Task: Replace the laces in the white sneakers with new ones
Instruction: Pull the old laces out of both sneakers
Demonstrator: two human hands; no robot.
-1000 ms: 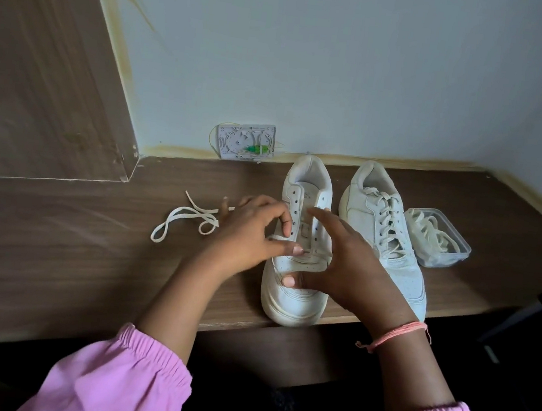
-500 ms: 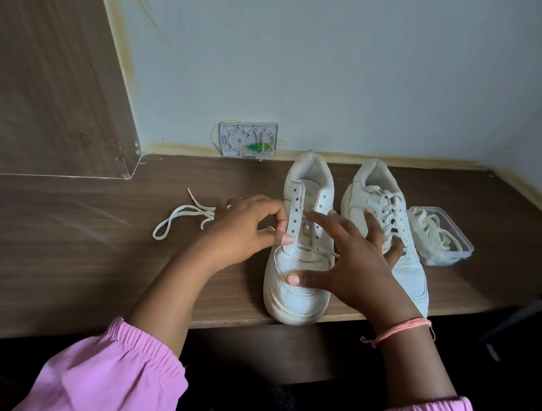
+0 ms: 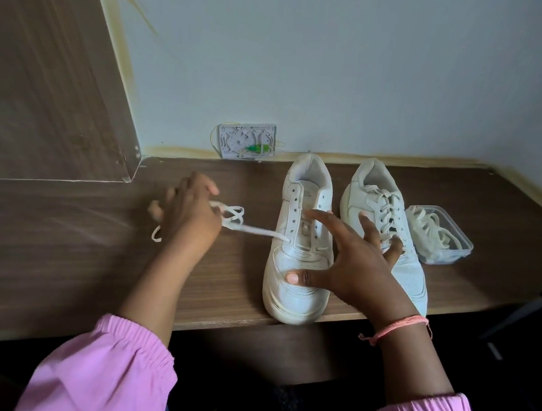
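With the open right hand (image 3: 353, 269) steadying the left sneaker (image 3: 301, 242) at the desk's (image 3: 55, 248) front edge, the left hand (image 3: 190, 216), gripping the lace (image 3: 253, 229), should draw it level out through the bottom eyelet.

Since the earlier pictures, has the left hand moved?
Yes. The left hand has gone left, away from the unlaced sneaker, pulling the lace.

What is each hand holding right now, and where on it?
The left hand grips the loose white shoelace along its free length, left of the unlaced white sneaker. The right hand holds nothing, fingers spread over that sneaker.
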